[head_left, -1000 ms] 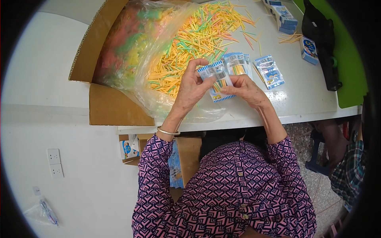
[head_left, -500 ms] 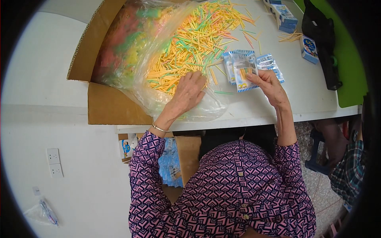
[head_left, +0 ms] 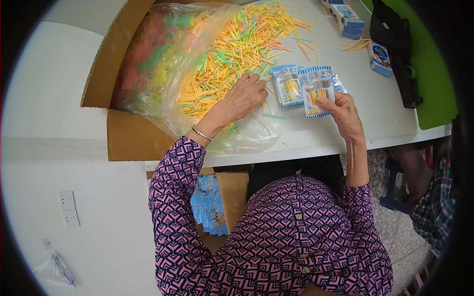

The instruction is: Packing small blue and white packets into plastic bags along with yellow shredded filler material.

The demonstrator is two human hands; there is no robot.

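Observation:
My left hand (head_left: 242,101) is at the right edge of a heap of thin yellow, green and pink sticks (head_left: 210,79). Its fingers are curled together, and what they may hold is hidden. In my right hand (head_left: 345,116) is a small clear packet (head_left: 323,81) with blue-and-white striped ends, pinched under the thumb; yellow sticks show inside it. Just left of it lies a similar packet (head_left: 288,85) on the table. Part of another packet peeks out behind my right fingers.
A cardboard box (head_left: 140,130) with a clear plastic bag (head_left: 252,135) spills the sticks onto the white table (head_left: 390,111). Small boxes (head_left: 350,22), a single box (head_left: 380,59) and a black object (head_left: 395,39) stand far right. Below is a carton of blue packets (head_left: 210,202).
My left hand has moved right, toward the packets. The packet in my right hand has shifted right and slightly down, apart from the one on the table.

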